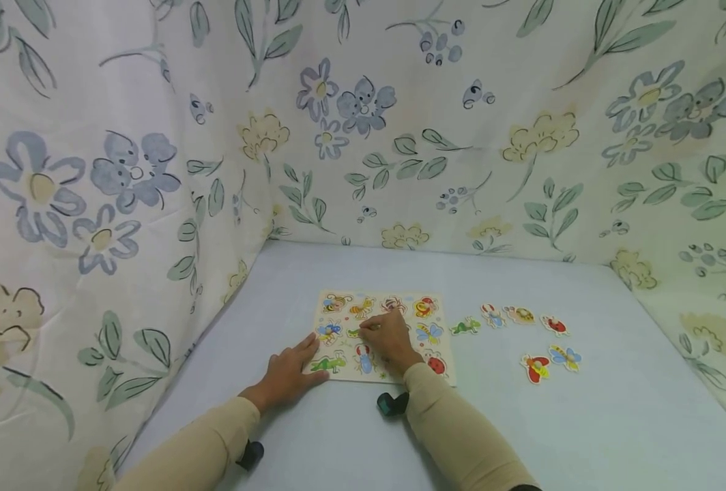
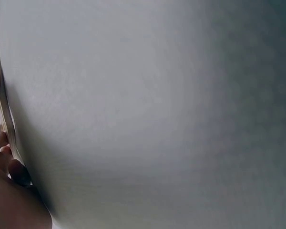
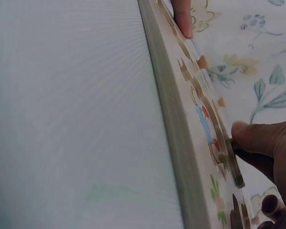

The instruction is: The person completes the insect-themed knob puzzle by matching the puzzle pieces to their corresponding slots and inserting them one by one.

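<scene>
Over the middle of a cream, rectangular wooden puzzle board (image 1: 445,346), the right hand (image 1: 390,341) pinches a thin, brown-edged wooden puzzle piece (image 3: 238,174) between thumb and finger. Its printed face is obscured by the hand; its outline cannot be confirmed. Expect a light, stiff part; narrow projections may chip under force. Take hold at opposite edges, since the printed face may be slippery. The left hand (image 1: 288,372) rests at the board's near-left corner with fingers and thumb extended. Right of the board, six brightly coloured, insect-shaped loose pieces (image 1: 555,324) lie on the white tabletop (image 1: 633,423).
</scene>
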### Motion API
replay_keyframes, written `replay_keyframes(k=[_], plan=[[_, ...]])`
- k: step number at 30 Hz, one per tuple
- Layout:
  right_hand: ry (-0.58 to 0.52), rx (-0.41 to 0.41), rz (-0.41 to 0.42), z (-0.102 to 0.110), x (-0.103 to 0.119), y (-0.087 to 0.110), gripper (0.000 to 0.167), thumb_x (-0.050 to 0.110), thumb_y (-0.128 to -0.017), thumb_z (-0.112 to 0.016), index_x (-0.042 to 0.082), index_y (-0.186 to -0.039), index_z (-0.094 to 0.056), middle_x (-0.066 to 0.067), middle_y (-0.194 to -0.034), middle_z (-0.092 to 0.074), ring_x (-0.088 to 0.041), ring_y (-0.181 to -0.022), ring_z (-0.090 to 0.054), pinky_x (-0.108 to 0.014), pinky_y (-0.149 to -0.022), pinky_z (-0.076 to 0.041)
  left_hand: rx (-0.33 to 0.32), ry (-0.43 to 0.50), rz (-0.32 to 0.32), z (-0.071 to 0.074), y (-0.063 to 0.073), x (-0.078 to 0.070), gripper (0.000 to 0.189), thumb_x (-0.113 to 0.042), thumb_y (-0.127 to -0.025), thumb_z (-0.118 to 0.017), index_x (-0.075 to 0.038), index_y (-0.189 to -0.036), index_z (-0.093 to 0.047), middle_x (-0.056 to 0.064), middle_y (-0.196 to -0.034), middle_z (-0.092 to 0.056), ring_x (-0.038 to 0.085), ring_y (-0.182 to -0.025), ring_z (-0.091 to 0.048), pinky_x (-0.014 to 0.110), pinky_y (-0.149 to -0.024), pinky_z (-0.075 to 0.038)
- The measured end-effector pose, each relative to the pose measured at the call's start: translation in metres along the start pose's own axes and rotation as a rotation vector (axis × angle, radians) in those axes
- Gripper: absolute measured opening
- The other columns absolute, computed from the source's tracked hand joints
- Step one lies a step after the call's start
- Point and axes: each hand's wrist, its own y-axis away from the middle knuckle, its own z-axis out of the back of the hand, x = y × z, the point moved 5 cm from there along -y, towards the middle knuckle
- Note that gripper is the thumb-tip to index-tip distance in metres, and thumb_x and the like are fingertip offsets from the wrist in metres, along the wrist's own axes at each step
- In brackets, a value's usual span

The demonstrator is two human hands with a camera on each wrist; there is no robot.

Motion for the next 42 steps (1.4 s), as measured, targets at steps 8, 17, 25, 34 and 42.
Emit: replay_keyframes(k=[8,17,25,34,42], plan=[[0.005,-0.005,0.028,0.0,0.0,-0.002,0.004,0.017,-0.082,-0.077,0.015,-0.083,-0.08,0.001,-0.096,-0.07,-0.012,-0.076,-0.057,-0.028,-0.061,-0.042,0.001,-0.015,-0.003,-0.001,-0.001,0.001,0.082,-0.056,-0.086,-0.064,-0.007,-0.147,-0.039,0.004,-0.155,-0.028,0.034,-0.13,-0.042,0.048,-0.083,-0.032],[0.0,0.004,0.004,0.001,-0.001,0.001,0.007,0.018,-0.083,-0.076,0.015,-0.087,-0.08,-0.005,-0.105,-0.069,-0.014,-0.081,-0.058,-0.03,-0.064,-0.045,0.005,-0.004,0.011,-0.002,-0.001,0.0,0.081,-0.053,-0.086,-0.066,-0.008,-0.148,-0.039,0.002,-0.156,-0.027,0.033,-0.131,-0.041,0.048,-0.084,-0.032],[0.026,0.002,0.076,0.015,0.004,0.001,0.02,0.023,-0.085,-0.075,0.012,-0.102,-0.078,-0.01,-0.111,-0.067,-0.021,-0.085,-0.053,-0.037,-0.073,-0.042,0.01,-0.015,0.011,-0.003,0.0,0.002,0.082,-0.056,-0.086,-0.064,-0.009,-0.148,-0.038,0.001,-0.156,-0.026,0.032,-0.132,-0.039,0.047,-0.085,-0.031],[0.044,-0.086,0.107,0.051,0.01,0.003,0.025,0.025,-0.085,-0.076,0.01,-0.105,-0.076,-0.004,-0.111,-0.069,-0.029,-0.109,-0.058,-0.048,-0.091,-0.042,0.002,0.002,0.002,0.001,0.0,-0.001,0.08,-0.052,-0.087,-0.066,-0.007,-0.148,-0.039,0.003,-0.156,-0.026,0.034,-0.133,-0.037,0.051,-0.087,-0.031],[0.053,-0.149,0.082,0.091,0.01,0.014,0.025,0.026,-0.086,-0.075,0.012,-0.107,-0.076,-0.004,-0.112,-0.068,-0.031,-0.109,-0.056,-0.049,-0.09,-0.041,0.005,-0.01,-0.006,-0.002,-0.001,0.0,0.082,-0.054,-0.086,-0.066,-0.007,-0.148,-0.039,0.004,-0.156,-0.027,0.035,-0.133,-0.038,0.049,-0.085,-0.032]])
